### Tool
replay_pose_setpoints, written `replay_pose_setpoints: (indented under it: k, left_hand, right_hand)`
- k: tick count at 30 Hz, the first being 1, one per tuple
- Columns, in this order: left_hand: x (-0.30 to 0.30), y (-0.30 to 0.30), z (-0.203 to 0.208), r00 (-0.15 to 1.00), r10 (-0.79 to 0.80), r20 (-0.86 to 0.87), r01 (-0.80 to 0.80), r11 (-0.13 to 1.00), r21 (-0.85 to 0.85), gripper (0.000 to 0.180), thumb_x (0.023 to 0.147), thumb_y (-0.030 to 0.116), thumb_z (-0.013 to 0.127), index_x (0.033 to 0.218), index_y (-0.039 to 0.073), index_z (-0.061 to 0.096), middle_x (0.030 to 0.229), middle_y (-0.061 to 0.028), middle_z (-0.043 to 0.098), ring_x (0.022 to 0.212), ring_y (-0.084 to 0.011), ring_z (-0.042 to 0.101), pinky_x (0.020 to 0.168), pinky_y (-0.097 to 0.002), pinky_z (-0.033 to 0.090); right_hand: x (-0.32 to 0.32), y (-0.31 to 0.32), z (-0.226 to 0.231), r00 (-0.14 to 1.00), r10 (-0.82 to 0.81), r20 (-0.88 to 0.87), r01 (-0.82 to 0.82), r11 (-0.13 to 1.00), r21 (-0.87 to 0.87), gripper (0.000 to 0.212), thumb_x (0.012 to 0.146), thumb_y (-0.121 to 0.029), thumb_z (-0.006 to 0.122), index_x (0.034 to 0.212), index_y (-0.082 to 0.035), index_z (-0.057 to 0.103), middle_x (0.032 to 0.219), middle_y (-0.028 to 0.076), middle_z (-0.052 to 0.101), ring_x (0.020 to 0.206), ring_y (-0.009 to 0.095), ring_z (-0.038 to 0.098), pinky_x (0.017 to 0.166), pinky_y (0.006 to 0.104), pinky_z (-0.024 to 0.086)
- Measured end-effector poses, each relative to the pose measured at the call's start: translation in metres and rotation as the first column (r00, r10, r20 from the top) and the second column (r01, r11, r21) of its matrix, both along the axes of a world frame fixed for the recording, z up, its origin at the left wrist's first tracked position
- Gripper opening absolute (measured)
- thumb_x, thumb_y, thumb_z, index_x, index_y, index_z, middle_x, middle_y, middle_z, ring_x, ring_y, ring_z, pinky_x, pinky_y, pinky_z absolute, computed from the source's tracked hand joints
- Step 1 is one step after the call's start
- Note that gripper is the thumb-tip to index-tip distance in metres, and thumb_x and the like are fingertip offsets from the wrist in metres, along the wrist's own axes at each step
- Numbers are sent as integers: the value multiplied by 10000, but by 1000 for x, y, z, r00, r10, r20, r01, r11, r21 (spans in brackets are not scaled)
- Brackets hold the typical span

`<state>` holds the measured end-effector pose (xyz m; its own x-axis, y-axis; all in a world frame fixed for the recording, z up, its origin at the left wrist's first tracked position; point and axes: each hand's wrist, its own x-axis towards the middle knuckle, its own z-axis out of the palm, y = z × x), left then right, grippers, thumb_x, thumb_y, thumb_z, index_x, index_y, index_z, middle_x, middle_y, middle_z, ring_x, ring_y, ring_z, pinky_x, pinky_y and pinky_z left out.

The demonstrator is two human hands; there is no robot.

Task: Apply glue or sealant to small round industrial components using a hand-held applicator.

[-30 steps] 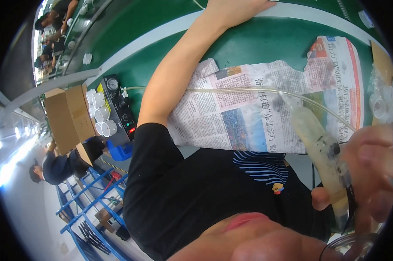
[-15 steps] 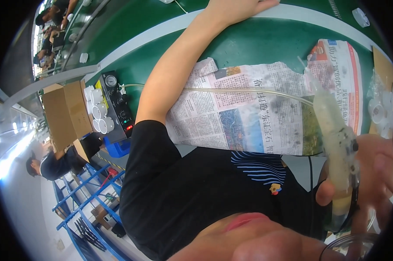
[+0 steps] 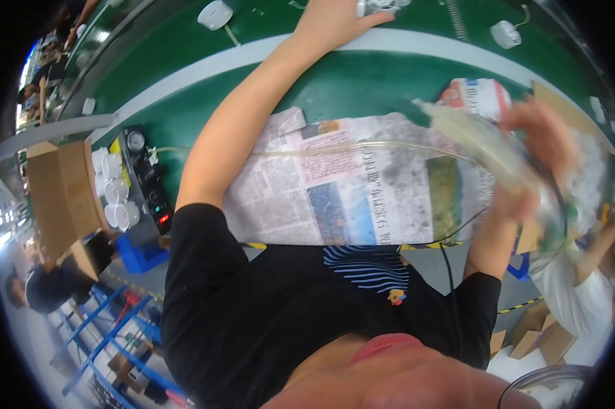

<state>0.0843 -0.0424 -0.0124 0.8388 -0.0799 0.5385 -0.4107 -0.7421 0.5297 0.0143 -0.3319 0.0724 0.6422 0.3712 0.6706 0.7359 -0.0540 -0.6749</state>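
At the top edge, my left hand point(image 3: 331, 26) grips a white round plastic part point(image 3: 383, 7), its thumb against the rim. The frame cuts off part of this piece. Over at the right, motion smears my right hand point(image 3: 546, 146). It holds a translucent dispensing syringe point(image 3: 481, 144) filled with pale material, tilted with its narrow tip toward the upper left. A clear hose point(image 3: 362, 145) crosses the newspaper point(image 3: 280, 204) and reaches the syringe. The sheet lies along the near side of the green bench point(image 3: 341, 75), below both hands.
A black control box point(image 3: 142, 177) with a gauge stands at left beside stacked white cups point(image 3: 116, 184) and a cardboard box point(image 3: 62, 191). White parts point(image 3: 215, 13) lie on the bench's far side, near a spring point(image 3: 456, 20). Another person's white sleeve point(image 3: 573, 286) shows at right.
My right hand has moved up and away from my head with the syringe, which now tilts more to the left. A white part now shows in my left hand. The whole view has shifted.
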Motion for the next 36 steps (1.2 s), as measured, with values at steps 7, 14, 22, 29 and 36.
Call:
replay_pose_setpoints:
  k: [7, 14, 22, 29, 36]
  left_hand:
    - [4, 15, -2, 995, 96, -14, -97, 994, -41, 523, 821, 297, 815, 1244, 45, 640, 1147, -194, 655, 1101, -416, 623, 952, -450, 517]
    - [36, 32, -41, 941, 337, 8, -337, 941, -18, 528, 859, 319, 784, 1316, 93, 647, 1242, -160, 667, 1091, -347, 662, 947, -422, 540]
    - [30, 14, -37, 993, -61, 103, 58, 998, 31, 631, 807, 421, 806, 1330, 118, 626, 1203, -163, 674, 1119, -371, 639, 980, -434, 522]
    - [7, 64, -23, 981, -148, -128, 171, 965, 197, 464, 856, 389, 786, 1238, 150, 680, 1254, -117, 658, 1195, -345, 610, 1053, -432, 491]
    - [-7, 62, 4, 870, -394, -297, 284, 892, -351, 530, 777, 238, 863, 1235, 69, 659, 1151, -147, 643, 1110, -338, 617, 961, -394, 516]
  right_hand:
    - [42, 10, -57, 854, 156, -497, -174, 985, 10, 748, 982, -695, 490, 1191, 13, 609, 1182, 194, 687, 984, 251, 683, 848, 355, 555]
    - [44, 33, -66, 742, 198, -640, -143, 980, 137, 485, 1062, -463, 485, 1213, -16, 598, 1245, 179, 660, 966, 248, 650, 840, 352, 525]
    - [45, 42, -78, 719, 268, -642, -138, 959, 247, 400, 1076, -369, 469, 1214, -20, 605, 1267, 188, 644, 1035, 246, 617, 905, 359, 495]
    - [89, 48, -75, 688, 281, -669, -31, 933, 359, 408, 1077, -325, 482, 1295, -3, 604, 1314, 197, 638, 1104, 249, 622, 985, 372, 492]
    - [95, 61, -91, 739, 236, -631, -89, 962, 256, 422, 969, -144, 670, 1348, 21, 587, 1319, 189, 653, 1149, 242, 644, 1003, 357, 512]
